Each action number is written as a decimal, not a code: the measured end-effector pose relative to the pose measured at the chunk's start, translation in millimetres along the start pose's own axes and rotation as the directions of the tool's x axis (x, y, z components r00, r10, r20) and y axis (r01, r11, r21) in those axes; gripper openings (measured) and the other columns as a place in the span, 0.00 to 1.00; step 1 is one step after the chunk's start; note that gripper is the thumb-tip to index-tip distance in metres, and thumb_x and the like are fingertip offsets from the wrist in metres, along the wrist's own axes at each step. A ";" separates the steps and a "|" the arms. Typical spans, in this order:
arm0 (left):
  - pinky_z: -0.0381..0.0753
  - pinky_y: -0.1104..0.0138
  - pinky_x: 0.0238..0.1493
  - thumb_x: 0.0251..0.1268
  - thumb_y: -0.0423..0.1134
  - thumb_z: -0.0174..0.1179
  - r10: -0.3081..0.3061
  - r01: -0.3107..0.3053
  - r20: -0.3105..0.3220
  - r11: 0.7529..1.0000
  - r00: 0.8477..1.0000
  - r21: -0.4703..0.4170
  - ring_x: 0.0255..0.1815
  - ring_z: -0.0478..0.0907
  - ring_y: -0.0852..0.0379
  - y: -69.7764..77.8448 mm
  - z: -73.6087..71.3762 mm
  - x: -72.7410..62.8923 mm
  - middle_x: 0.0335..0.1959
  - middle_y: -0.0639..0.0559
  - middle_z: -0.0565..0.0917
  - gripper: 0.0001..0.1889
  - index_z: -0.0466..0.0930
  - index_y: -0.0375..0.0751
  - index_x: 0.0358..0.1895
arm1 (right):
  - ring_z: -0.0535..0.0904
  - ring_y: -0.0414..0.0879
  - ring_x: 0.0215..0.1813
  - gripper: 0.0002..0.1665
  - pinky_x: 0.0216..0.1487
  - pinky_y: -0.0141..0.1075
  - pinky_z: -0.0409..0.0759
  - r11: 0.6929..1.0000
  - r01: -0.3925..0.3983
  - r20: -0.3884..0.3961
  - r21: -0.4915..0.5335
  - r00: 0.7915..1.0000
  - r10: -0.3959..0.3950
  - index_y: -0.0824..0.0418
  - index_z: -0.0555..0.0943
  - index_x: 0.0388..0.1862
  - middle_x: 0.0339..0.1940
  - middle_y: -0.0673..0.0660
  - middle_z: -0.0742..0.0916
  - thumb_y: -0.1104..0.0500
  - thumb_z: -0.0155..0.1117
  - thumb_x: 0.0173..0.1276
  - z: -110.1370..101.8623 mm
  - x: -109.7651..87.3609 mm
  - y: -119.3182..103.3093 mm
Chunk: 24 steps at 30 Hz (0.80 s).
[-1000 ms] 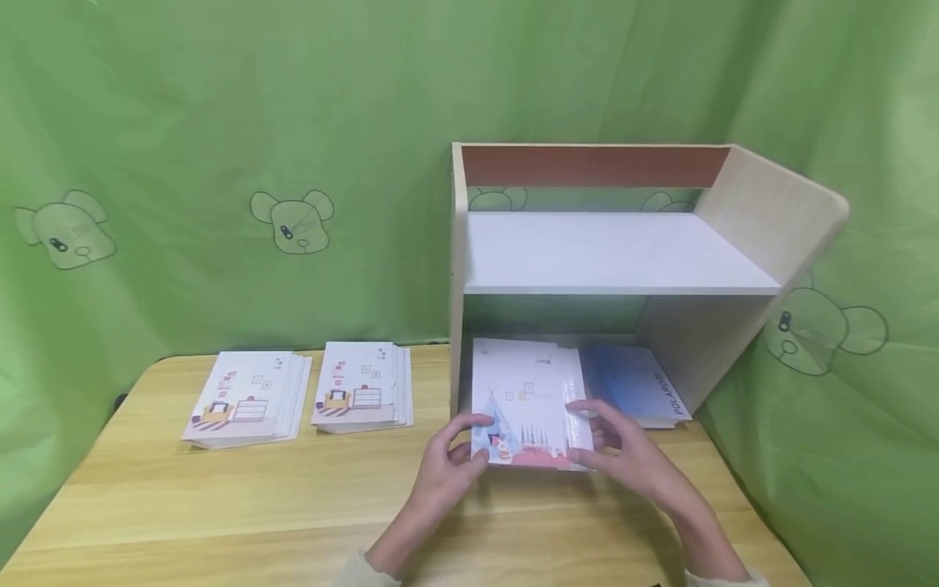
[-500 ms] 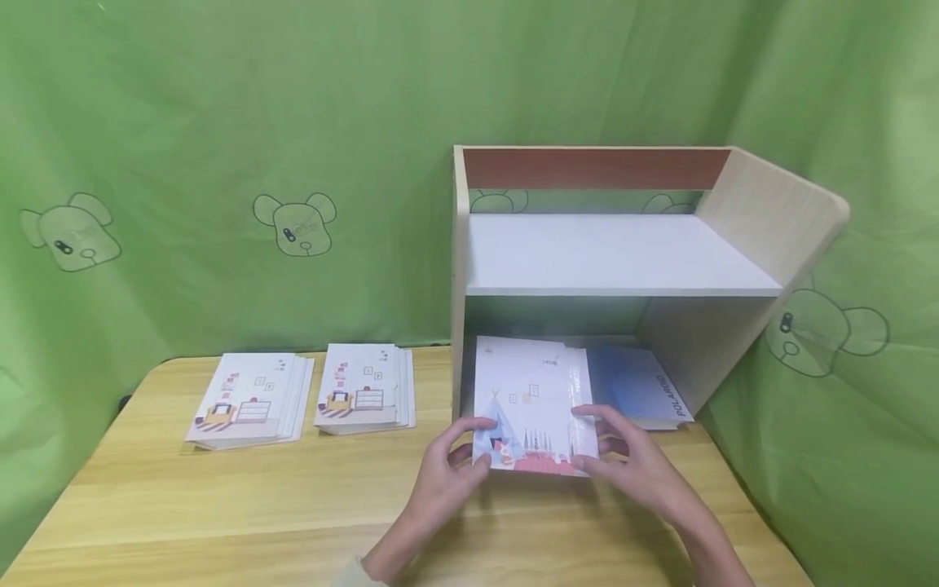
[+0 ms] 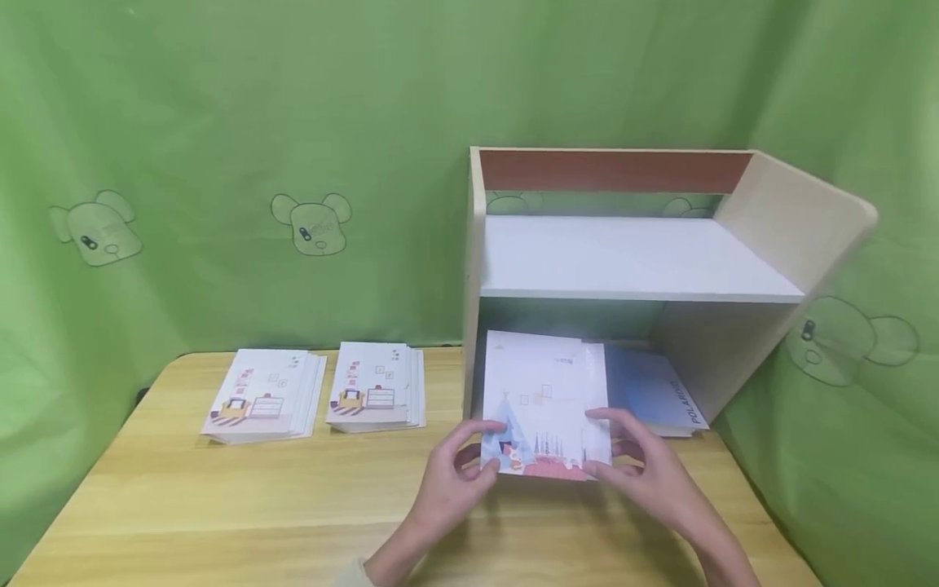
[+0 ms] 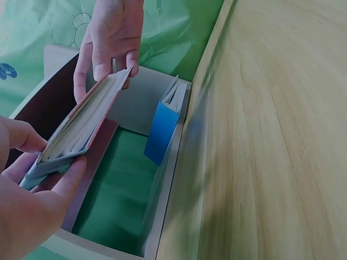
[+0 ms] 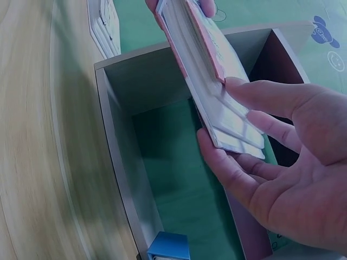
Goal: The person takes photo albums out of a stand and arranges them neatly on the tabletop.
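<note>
Both hands hold a white photo album (image 3: 539, 383) at the front of the shelf's lower compartment, its cover printed with a blue tent and pink ground. The left hand (image 3: 455, 477) grips its left edge, the spine side, thumb on one face and fingers on the other. At the opposite edge, the right hand (image 3: 649, 469) pinches the cover and loose pages. The wrist views show the album's page edges (image 4: 89, 119) slightly fanned and held off the table. A blue album (image 3: 653, 387) marked POLAROID lies inside the lower compartment, right of the held one.
A wooden desktop shelf (image 3: 631, 293) with a white upper board stands at the back right of the table (image 3: 293, 505). Two white albums, one at far left (image 3: 257, 395) and one nearer the shelf (image 3: 372, 387), lie by the green curtain (image 3: 381, 98).
The head view has turned slightly left, so everything appears farther right. Both hands keep their hold on the album, which has come slightly nearer the person.
</note>
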<state>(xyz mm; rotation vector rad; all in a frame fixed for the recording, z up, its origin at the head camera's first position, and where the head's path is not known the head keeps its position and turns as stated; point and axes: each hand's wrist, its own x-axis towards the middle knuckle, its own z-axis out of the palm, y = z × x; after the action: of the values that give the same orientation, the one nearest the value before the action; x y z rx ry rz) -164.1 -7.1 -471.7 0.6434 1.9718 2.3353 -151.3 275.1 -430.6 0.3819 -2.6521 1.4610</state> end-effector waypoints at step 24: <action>0.83 0.60 0.59 0.60 0.17 0.60 0.077 -0.080 0.039 0.994 0.996 0.070 0.60 0.80 0.46 15.4 -10.3 -9.2 0.65 0.46 0.74 0.26 0.81 0.44 0.60 | 0.84 0.42 0.44 0.39 0.44 0.35 0.89 0.989 0.144 -0.098 0.024 0.985 -0.141 0.60 0.74 0.67 0.49 0.63 0.84 0.70 0.79 0.57 13.8 -4.8 -5.3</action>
<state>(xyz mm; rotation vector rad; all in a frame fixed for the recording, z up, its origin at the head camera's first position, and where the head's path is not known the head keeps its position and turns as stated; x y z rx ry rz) -155.2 -22.5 -461.0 0.7757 2.0592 2.2872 -144.7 261.6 -434.6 0.4800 -2.4753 1.4403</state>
